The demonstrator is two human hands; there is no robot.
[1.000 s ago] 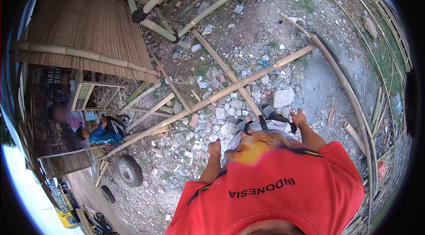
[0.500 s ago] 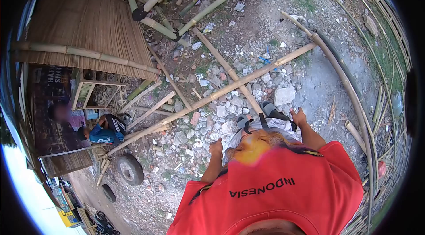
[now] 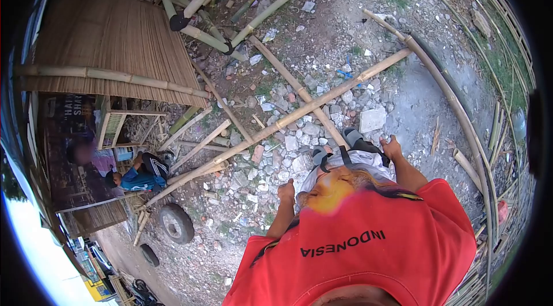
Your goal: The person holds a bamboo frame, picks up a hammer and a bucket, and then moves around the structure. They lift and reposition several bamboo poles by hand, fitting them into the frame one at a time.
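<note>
My left hand point(image 3: 286, 191) hangs low beside my body, its fingers curled in and nothing visible in it. On the other side, my right hand point(image 3: 391, 148) is held out with thumb and fingers apart, also without an object. Both are above rubble-strewn ground, touching nothing I can see. Just ahead of my dark footwear point(image 3: 352, 135) lies a long bamboo pole point(image 3: 276, 126), running diagonally over the stones. A second bamboo pole point(image 3: 295, 87) crosses it and ends near my feet. A pale concrete block point(image 3: 372, 119) lies close to my right hand.
A person point(image 3: 141, 176) sits at left beside a bamboo bench point(image 3: 112, 127). Two tyres, the larger one point(image 3: 175, 223) nearer, lie at lower left. A bamboo frame point(image 3: 230, 46) stands ahead. Curved poles point(image 3: 452, 98) and more bamboo lie at right.
My view has turned slightly, so the left side of the scene sits a little lower and further right. Both hands stay in nearly the same pose, with nothing picked up.
</note>
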